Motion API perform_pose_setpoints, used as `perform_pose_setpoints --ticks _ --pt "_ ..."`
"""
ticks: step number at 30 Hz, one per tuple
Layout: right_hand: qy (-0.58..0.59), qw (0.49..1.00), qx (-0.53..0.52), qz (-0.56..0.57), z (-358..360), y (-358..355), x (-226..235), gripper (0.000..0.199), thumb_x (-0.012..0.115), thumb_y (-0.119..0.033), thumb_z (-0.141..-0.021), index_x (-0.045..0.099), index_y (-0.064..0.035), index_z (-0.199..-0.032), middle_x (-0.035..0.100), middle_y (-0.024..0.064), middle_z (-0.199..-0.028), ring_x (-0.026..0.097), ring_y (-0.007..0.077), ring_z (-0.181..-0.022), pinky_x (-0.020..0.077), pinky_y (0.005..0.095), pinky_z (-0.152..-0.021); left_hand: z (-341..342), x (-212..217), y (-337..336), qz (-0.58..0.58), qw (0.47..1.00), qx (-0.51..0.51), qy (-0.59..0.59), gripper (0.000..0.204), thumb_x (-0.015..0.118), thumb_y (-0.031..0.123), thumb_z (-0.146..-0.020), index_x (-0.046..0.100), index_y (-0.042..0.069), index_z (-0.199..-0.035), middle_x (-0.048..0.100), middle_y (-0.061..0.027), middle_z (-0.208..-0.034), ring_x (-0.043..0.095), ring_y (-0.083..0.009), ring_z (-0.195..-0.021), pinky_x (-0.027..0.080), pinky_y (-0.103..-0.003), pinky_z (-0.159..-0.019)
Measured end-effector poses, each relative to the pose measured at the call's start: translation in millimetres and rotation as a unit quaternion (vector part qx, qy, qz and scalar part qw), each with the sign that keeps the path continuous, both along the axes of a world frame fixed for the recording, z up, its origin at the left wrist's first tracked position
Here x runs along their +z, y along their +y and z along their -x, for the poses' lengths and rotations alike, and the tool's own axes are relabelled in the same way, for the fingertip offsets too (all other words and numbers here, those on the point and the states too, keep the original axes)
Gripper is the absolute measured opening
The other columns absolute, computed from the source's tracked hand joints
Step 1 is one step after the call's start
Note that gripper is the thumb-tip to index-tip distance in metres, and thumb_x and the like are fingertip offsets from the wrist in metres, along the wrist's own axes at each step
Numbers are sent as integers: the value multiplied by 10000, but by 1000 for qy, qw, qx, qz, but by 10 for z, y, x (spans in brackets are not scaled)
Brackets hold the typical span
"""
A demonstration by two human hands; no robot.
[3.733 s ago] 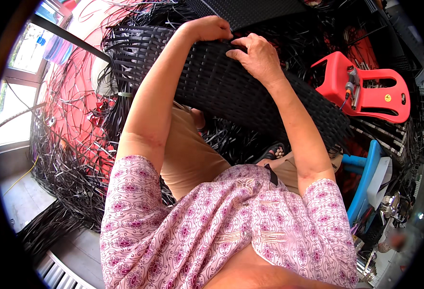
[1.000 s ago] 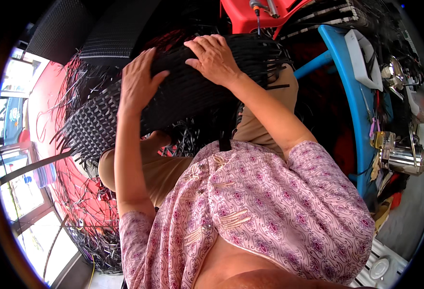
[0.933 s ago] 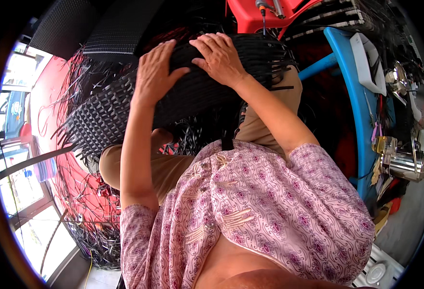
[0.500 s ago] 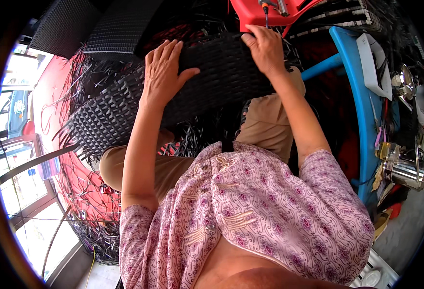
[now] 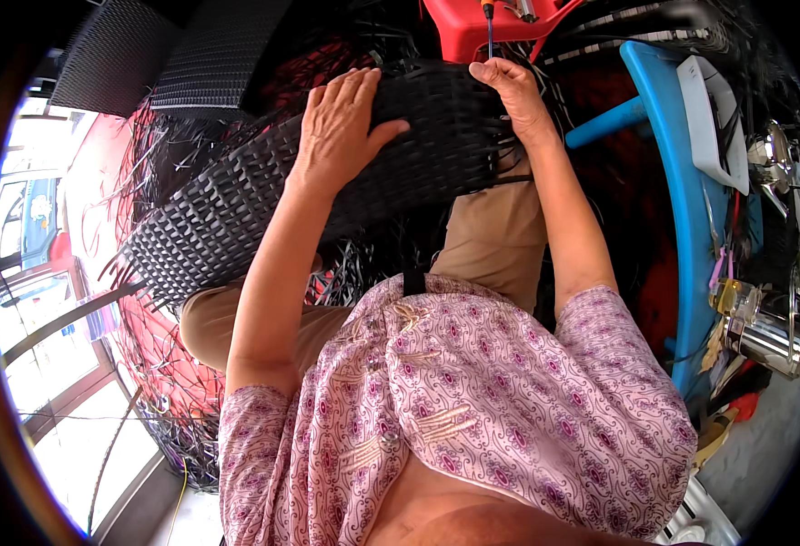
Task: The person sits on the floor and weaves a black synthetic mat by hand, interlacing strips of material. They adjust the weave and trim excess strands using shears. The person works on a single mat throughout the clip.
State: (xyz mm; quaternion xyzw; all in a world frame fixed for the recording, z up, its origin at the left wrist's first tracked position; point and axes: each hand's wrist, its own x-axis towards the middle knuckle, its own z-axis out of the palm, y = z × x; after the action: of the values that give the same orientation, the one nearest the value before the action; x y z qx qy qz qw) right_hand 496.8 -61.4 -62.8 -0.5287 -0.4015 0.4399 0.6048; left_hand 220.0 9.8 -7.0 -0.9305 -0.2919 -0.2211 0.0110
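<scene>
A long black woven panel (image 5: 227,196), plaited from flat plastic-looking strips, lies slantwise across my lap. My left hand (image 5: 338,132) rests flat on its upper face, fingers together and pointing at the far edge, thumb stretched to the right. At the panel's far right corner my right hand (image 5: 520,98) is closed, thumb and fingers bent in at the edge; the exact grip is partly hidden. Loose strip ends stick out at the panel's right end, beside my right wrist, and at its lower left end.
A red plastic stool (image 5: 472,41) ahead holds a screwdriver with an orange-and-black handle (image 5: 488,9). To the right stands a blue table (image 5: 677,227) with a white tray (image 5: 711,127) and a metal flask (image 5: 768,337). Dark woven furniture (image 5: 209,59) is at the far left; loose black strips (image 5: 181,455) litter the floor.
The panel has shifted and its right end with loose strips now shows over my right knee. My left hand has slid right along it. My right hand's fingers have curled in more.
</scene>
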Motion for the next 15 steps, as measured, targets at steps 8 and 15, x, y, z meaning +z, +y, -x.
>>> perform_pose_setpoints --ticks 8,15 --pt "142 985 -77 -59 175 32 -225 153 816 -173 -876 738 -42 -859 684 -46 -814 588 44 -765 472 221 -748 -167 -83 -58 -6 999 -9 -39 629 738 441 -852 601 89 -1355 662 -86 -1275 592 -254 -1195 420 -399 -980" --pt "98 988 -109 -44 159 137 -301 191 800 -210 -874 756 -27 -900 732 15 -860 657 78 -836 527 243 -796 -597 186 -86 -32 999 -15 -23 584 679 452 -903 605 74 -1342 614 -120 -1330 551 -305 -1235 408 -422 -1012"
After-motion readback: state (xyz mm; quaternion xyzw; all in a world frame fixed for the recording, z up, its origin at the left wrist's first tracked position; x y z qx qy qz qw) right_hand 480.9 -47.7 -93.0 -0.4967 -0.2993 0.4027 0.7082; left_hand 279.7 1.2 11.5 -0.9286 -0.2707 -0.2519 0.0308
